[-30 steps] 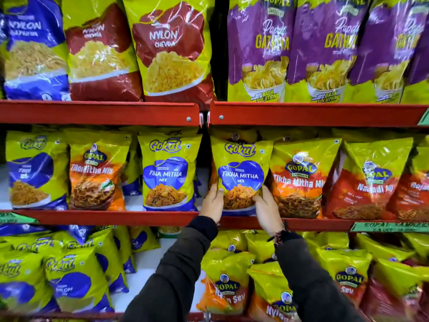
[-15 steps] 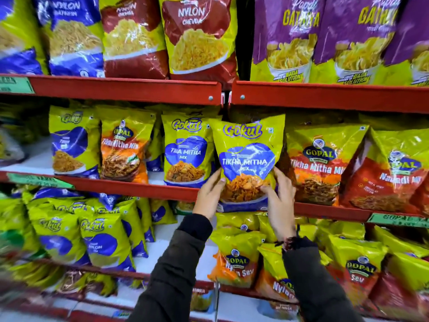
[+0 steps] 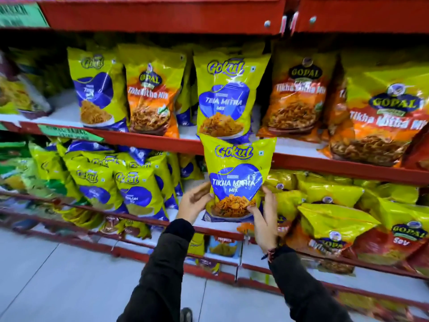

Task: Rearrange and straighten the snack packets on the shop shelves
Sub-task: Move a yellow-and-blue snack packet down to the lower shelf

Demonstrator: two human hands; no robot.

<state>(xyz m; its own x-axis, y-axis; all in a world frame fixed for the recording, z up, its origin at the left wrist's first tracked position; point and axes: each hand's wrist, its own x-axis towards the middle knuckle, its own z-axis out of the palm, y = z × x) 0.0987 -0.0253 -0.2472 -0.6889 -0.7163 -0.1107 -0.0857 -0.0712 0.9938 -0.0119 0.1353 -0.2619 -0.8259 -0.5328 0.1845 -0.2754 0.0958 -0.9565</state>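
Note:
I hold a yellow and blue Gokul Tikha Mitha Mix packet (image 3: pixel 236 180) upright in front of the shelves, below the middle shelf's red edge (image 3: pixel 144 139). My right hand (image 3: pixel 264 217) grips its lower right corner. My left hand (image 3: pixel 193 203) is at its lower left edge, blurred, fingers spread against it. A matching Gokul packet (image 3: pixel 228 96) stands on the middle shelf just above the held one.
Orange Gopal Tikha Mitha packets (image 3: pixel 297 96) stand right of the gap on the middle shelf, more Gokul (image 3: pixel 97 89) and Gopal (image 3: pixel 151 98) packets to the left. The lower shelf holds leaning Gokul packets (image 3: pixel 134 189) and Gopal Sev packets (image 3: pixel 336 228). Grey floor (image 3: pixel 58 275) lies below.
The packet has come off the middle shelf and moved down and left in both hands. The view has tilted down, so the top shelf is gone from sight.

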